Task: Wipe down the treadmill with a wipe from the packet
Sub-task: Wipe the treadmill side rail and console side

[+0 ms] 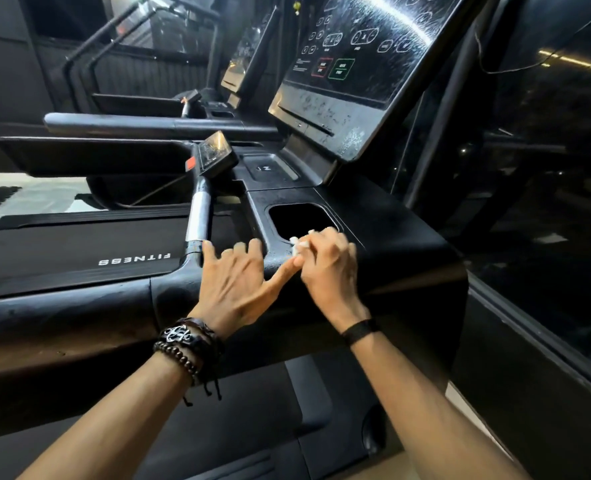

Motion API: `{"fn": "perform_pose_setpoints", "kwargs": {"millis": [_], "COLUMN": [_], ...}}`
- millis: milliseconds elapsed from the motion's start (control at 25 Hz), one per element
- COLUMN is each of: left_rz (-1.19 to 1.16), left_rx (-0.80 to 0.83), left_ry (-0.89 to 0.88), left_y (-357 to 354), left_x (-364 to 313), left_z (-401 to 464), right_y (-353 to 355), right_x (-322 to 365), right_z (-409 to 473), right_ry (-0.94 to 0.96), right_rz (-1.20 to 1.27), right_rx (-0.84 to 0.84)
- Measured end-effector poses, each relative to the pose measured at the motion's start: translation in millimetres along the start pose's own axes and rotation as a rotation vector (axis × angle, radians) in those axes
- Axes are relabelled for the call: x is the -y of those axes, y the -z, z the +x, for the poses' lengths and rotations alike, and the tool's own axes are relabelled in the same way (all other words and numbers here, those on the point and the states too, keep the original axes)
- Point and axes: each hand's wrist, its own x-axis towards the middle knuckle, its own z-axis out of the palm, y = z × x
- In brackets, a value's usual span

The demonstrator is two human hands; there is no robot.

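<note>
Your right hand [325, 261] gripped a small crumpled white wipe [297, 244] with curled fingers, pressing it on the black plastic treadmill console [391, 244] at the rim of the dark cup-holder recess [299, 220] just ahead. Your left hand [235, 278] lay flat beside it, fingers spread, thumb touching the right hand.

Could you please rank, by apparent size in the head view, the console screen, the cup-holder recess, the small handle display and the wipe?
1. console screen
2. cup-holder recess
3. small handle display, farther away, so this ranking is unsure
4. wipe, mostly hidden in the right hand
</note>
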Motion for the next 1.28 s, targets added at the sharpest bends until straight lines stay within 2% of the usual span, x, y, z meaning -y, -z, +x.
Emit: {"fn": "perform_pose_setpoints", "kwargs": {"millis": [80, 120, 240, 320, 400, 480, 520, 640, 680, 720, 800, 880, 920, 1040, 1120, 1160, 1280], "left_rz": [-0.101, -0.134, -0.041, 0.07, 0.137, 0.154, 0.149, 0.131, 0.129, 0.13, 0.147, 0.155, 0.153, 0.145, 0.132, 0.12, 0.092], "left_rx": [-0.004, 0.002, 0.077, 0.075, 0.048, 0.058, 0.056, 0.064, 0.064, 0.066, 0.069, 0.072, 0.071, 0.057, 0.05, 0.039, 0.006], "left_ry": [-0.044, -0.097, -0.295, -0.343, -0.353, -0.362, -0.36, -0.354, -0.357, -0.359, -0.362, -0.361, -0.36, -0.364, -0.369, -0.369, -0.357], "left_y": [-5.1, -5.9, -9.9, -15.4, -19.6, -18.7, -18.0, -17.3, -16.9, -16.2, -15.4, -15.2, -15.8, -16.7, -18.6, -19.7, -20.5], "left_x": [-11.4, -16.3, -25.1, -26.6, -28.0, -29.2, -29.8, -31.8, -31.8, -31.5, -30.6, -31.0, -31.4, -30.5, -30.3, -30.3, -32.2], "left_z": [7.9, 12.6, 21.7, 20.9, 20.4, 19.3, 19.6, 19.4, 18.9, 19.0, 19.2, 18.8, 18.5, 19.2, 20.1, 20.7, 23.2], "right_y": [7.7, 14.9, 29.9, 23.2, 11.3, 13.6, 17.7, 25.0, 21.4, 16.0, 2.7, 4.6, 8.6, 21.6, 19.4, 13.4, 8.4], "right_x": [-10.8, -29.3, -79.4, -71.5, -46.8, -52.2, -64.5, -88.6, -82.1, -66.6, -38.9, -42.5, -57.5, -98.5, -93.0, -82.9, -76.7], "right_z": [-23.0, -26.2, -17.3, -28.5, -61.4, -83.0, -79.2, -47.8, -43.0, -45.9, -74.2, -97.4, -97.2, -70.6, -66.2, -74.9, -110.2], "right_ry": [0.123, 0.12, -0.112, -0.181, -0.031, 0.093, 0.041, -0.284, -0.304, -0.273, -0.09, 0.075, 0.073, -0.233, -0.33, -0.298, -0.047], "right_rz": [0.043, 0.043, 0.029, 0.082, 0.09, 0.059, 0.061, 0.129, 0.171, 0.214, 0.228, 0.166, 0.138, 0.172, 0.226, 0.242, 0.239], "right_rx": [-0.019, -0.058, -0.255, -0.311, -0.25, -0.226, -0.276, -0.494, -0.513, -0.495, -0.369, -0.274, -0.297, -0.524, -0.572, -0.53, -0.357]}}
